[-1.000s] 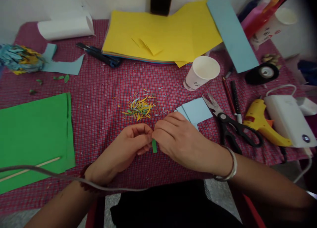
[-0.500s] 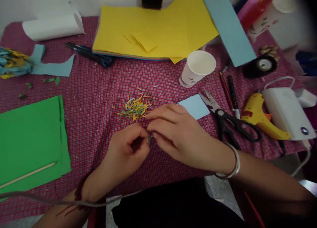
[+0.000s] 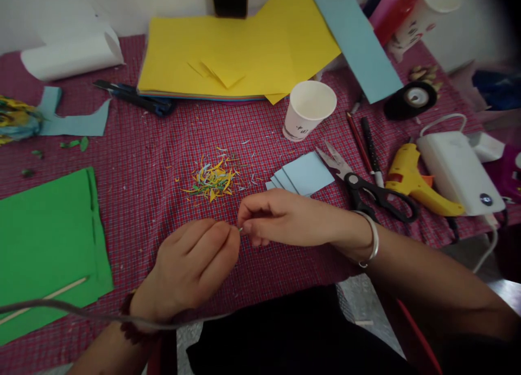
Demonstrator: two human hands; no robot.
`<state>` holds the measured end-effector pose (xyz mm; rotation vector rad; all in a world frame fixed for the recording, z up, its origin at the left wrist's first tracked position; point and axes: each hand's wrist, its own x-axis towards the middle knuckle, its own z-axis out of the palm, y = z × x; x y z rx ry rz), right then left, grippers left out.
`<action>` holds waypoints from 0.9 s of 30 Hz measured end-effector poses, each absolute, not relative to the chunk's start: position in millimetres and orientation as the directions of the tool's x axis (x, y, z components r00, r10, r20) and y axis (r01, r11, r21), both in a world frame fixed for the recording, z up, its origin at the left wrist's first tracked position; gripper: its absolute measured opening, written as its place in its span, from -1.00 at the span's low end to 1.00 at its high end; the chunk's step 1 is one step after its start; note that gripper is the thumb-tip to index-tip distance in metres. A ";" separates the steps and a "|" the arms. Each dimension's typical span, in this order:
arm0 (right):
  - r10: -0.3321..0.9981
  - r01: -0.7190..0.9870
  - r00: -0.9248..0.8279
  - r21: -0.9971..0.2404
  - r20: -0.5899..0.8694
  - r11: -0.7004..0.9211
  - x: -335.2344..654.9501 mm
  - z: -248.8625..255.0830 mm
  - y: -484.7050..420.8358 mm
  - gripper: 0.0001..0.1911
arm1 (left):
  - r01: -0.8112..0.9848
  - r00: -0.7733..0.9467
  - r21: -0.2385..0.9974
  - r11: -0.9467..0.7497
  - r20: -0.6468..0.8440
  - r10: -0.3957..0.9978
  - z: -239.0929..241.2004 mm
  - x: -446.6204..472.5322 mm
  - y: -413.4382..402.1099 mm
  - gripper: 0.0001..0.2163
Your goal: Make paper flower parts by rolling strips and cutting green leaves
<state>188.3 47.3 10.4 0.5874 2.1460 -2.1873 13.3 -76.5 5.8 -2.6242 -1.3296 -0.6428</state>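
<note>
My left hand (image 3: 191, 266) and my right hand (image 3: 280, 218) meet over the red checked tablecloth (image 3: 154, 163), fingertips pinched together. Between them only a thin sliver of a small green paper piece (image 3: 240, 229) shows; the rest is hidden by my fingers. Just beyond my hands lies a little heap of yellow, blue and green paper scraps (image 3: 211, 180). A few light blue paper squares (image 3: 303, 174) lie fanned out behind my right hand.
Black-handled scissors (image 3: 362, 182), a yellow glue gun (image 3: 411, 177), pens, a white paper cup (image 3: 307, 109), black tape roll (image 3: 409, 101) and a white device sit right. Yellow sheets (image 3: 240, 55) lie at back, green sheet (image 3: 44, 239) with a wooden stick left.
The green strip was plainly visible between my fingers a second ago; now it is almost hidden. My right hand has flattened and the blue squares behind it show again.
</note>
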 end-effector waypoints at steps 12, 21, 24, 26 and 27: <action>0.289 0.241 -0.889 -0.899 -0.355 -0.365 180.9 2.2 39.7 -0.89 | 0.805 0.495 0.077 -0.588 0.460 0.738 -0.6 10.1 -77.6 -0.85; 0.573 0.173 -0.815 -0.980 -0.087 0.097 182.2 4.3 29.9 -0.89 | 0.765 -0.053 0.629 -0.140 0.278 0.959 5.7 36.9 -70.0 -0.89; 0.576 0.185 -0.816 -0.920 0.052 0.345 183.9 4.2 28.7 -0.89 | 0.613 -0.154 0.789 0.039 0.071 0.986 10.5 39.2 -67.2 -0.89; 0.545 0.194 -0.830 -0.855 0.118 0.481 185.0 3.9 28.2 -0.89 | 0.492 -0.182 0.860 0.137 -0.052 0.982 12.1 37.7 -65.4 -0.90; 0.527 0.201 -0.838 -0.820 0.140 0.536 185.5 4.0 28.0 -0.88 | 0.431 -0.182 0.884 0.179 -0.109 0.977 12.4 36.7 -64.6 -0.90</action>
